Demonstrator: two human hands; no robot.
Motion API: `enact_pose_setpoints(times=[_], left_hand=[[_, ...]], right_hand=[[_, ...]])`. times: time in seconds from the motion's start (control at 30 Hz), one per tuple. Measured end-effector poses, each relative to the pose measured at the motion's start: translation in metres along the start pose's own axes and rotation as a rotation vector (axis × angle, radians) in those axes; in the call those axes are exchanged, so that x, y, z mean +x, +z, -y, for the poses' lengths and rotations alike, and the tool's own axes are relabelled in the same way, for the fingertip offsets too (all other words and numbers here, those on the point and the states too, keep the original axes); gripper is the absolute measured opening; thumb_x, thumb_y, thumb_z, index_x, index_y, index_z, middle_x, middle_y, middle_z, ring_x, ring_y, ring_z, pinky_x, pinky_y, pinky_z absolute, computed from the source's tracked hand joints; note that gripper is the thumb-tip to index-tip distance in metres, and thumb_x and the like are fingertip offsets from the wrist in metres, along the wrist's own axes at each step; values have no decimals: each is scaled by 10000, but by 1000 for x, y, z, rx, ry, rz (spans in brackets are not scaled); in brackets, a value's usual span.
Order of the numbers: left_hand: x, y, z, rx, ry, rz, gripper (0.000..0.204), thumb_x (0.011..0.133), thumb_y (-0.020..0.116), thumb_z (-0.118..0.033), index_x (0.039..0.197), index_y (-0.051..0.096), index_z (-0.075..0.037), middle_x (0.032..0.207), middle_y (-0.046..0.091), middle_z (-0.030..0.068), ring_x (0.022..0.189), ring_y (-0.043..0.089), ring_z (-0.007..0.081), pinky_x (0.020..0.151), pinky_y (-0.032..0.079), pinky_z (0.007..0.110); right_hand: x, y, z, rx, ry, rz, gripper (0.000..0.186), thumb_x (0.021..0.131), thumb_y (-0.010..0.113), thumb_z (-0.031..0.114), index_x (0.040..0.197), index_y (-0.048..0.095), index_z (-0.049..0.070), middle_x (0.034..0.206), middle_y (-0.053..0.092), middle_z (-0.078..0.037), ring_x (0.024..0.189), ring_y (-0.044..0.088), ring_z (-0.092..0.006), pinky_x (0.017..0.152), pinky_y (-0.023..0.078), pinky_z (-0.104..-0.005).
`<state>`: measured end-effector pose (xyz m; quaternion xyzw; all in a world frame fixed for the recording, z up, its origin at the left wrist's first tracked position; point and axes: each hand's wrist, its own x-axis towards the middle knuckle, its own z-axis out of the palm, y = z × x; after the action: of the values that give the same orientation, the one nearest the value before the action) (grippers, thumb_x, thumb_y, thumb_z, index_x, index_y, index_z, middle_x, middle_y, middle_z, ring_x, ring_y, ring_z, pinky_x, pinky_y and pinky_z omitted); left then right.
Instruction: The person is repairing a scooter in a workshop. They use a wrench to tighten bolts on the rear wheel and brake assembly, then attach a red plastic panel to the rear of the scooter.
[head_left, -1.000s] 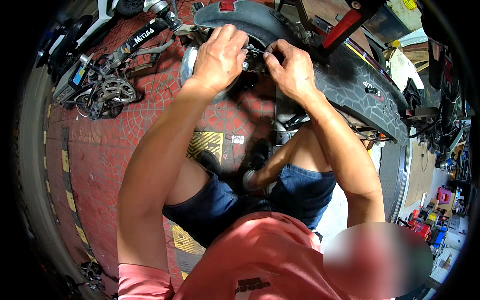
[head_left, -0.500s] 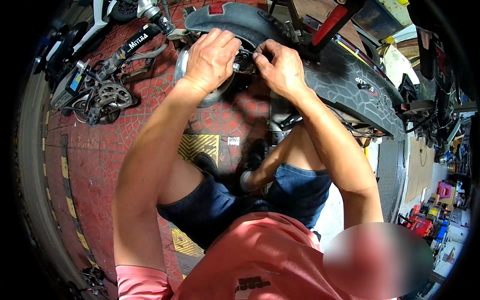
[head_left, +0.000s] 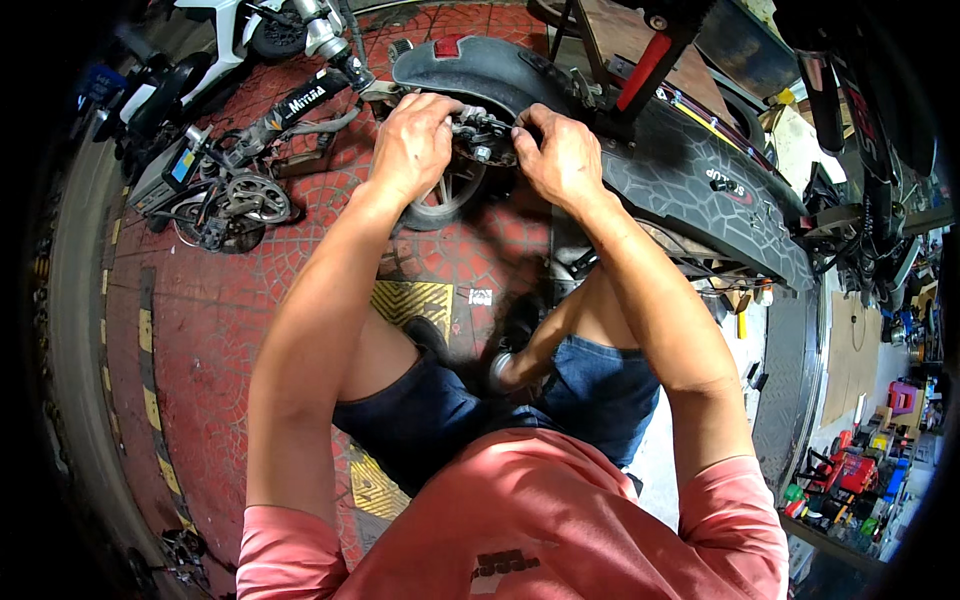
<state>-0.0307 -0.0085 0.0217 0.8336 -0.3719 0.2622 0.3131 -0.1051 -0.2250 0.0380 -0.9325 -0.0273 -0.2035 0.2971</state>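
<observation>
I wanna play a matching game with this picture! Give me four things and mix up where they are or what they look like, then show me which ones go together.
Things:
1. left hand
2. right hand
3. mudguard
4. scooter deck

Clues:
A. covered in a crackle pattern
B. on the right side of the bare metal parts
C. dark and curved, with a red lens on it
D. on the left side of those metal parts

Right pairs: 1-D, 2-B, 3-C, 4-A
</observation>
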Motion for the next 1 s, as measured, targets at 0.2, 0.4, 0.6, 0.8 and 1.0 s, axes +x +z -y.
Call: enact_pose_setpoints(times=[0.2, 0.4, 0.6, 0.8, 1.0], left_hand=[[-2, -5, 5, -46, -208, 46, 145, 919, 642, -102, 1015, 738, -50, 1017, 709, 146, 1035, 666, 365, 920, 522, 445], [-4, -3, 14, -134, -306, 77, 156, 903, 678, -102, 1026, 727, -21, 978, 701, 154, 971, 693, 333, 891, 526, 407], [-8, -9, 27, -227, -470, 275, 200, 922, 685, -170, 1032, 695, -3, 957, 710, 144, 922, 682, 273, 850, 526, 400], [-5, -20, 31, -160, -273, 299, 184, 909, 656, -156, 1014, 660, -5, 930, 665, 158, 901, 658, 332, 830, 515, 429], [-8, -19, 38, -109, -91, 263, 175, 905, 638, -172, 975, 632, -13, 908, 628, 172, 918, 625, 389, 838, 498, 466]], right_hand=[[2, -1, 3, -1, 15, 57, 248, 918, 620, 272, 1008, 713, 60, 934, 738, -217, 919, 702, -443, 836, 544, -531], [3, -6, 2, 13, 59, 104, 257, 939, 615, 283, 1027, 722, 66, 952, 737, -223, 963, 699, -440, 865, 537, -524], [1, -3, 2, 3, 45, 89, 259, 947, 627, 295, 1027, 725, 69, 935, 737, -223, 967, 697, -440, 872, 534, -517], [1, -5, -5, 41, 18, 104, 256, 952, 647, 300, 1019, 724, 65, 909, 731, -223, 940, 693, -445, 844, 536, -508], [1, -7, -7, 53, 15, 101, 241, 954, 655, 284, 1006, 721, 58, 920, 729, -225, 939, 689, -450, 836, 537, -510]])
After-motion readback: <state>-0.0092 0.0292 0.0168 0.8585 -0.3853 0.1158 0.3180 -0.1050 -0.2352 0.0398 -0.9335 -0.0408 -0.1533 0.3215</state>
